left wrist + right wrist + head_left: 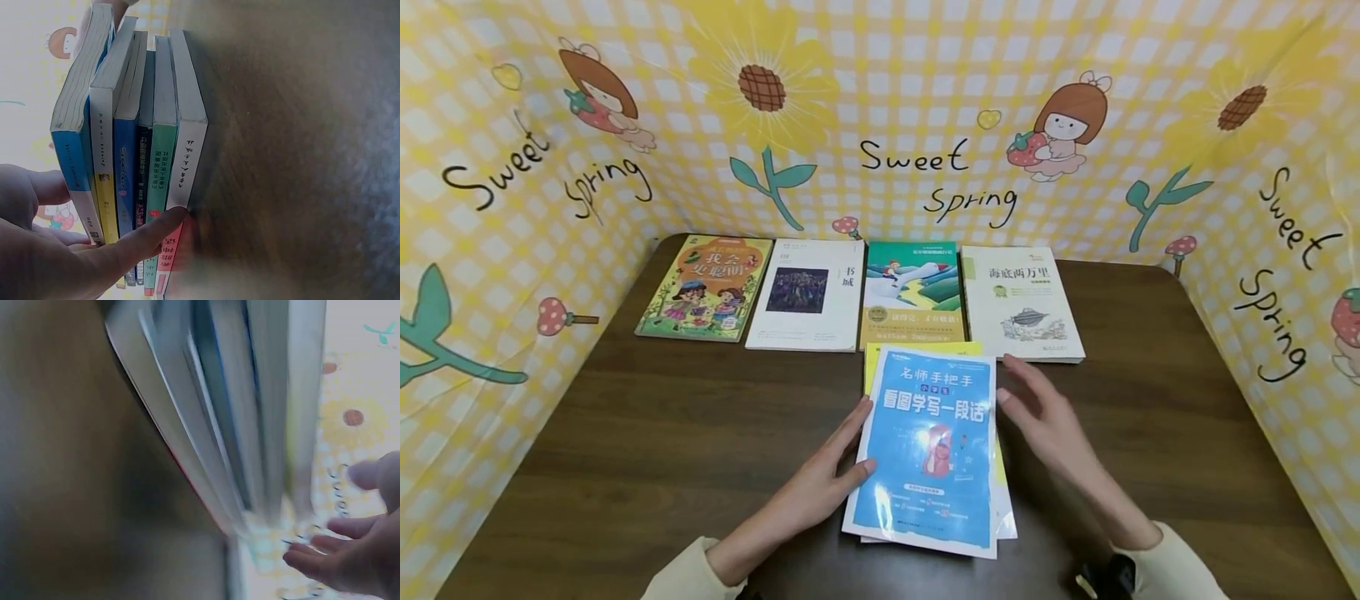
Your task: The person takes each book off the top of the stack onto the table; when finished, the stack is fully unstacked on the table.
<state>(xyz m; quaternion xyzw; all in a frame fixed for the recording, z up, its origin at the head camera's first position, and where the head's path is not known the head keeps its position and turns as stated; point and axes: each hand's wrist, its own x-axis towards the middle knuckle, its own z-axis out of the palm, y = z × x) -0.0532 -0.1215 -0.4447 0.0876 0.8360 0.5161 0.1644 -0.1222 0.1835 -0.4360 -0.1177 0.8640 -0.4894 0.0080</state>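
Observation:
A stack of several books stands at the middle front of the table, topped by a blue book (pixel 925 508) with a white border. A yellow book (pixel 925 348) sticks out beneath it. My left hand (pixel 827 479) rests against the stack's left side; in the left wrist view one finger (pixel 147 234) reaches across the spines, down to the lowest book (pixel 187 156). On the stack's right, my right hand (pixel 1052 421) has its fingers extended. In the right wrist view, this hand (pixel 356 550) is apart from the blurred page edges (pixel 269 425).
Behind the stack lies a row: an orange-and-yellow children's book (pixel 707 292), a white book with a dark picture (pixel 797 329), a green illustrated book (pixel 917 275) and a white book with a submarine drawing (pixel 1022 304). Yellow checked cloth (pixel 910 75) walls the brown table (pixel 700 442) on three sides.

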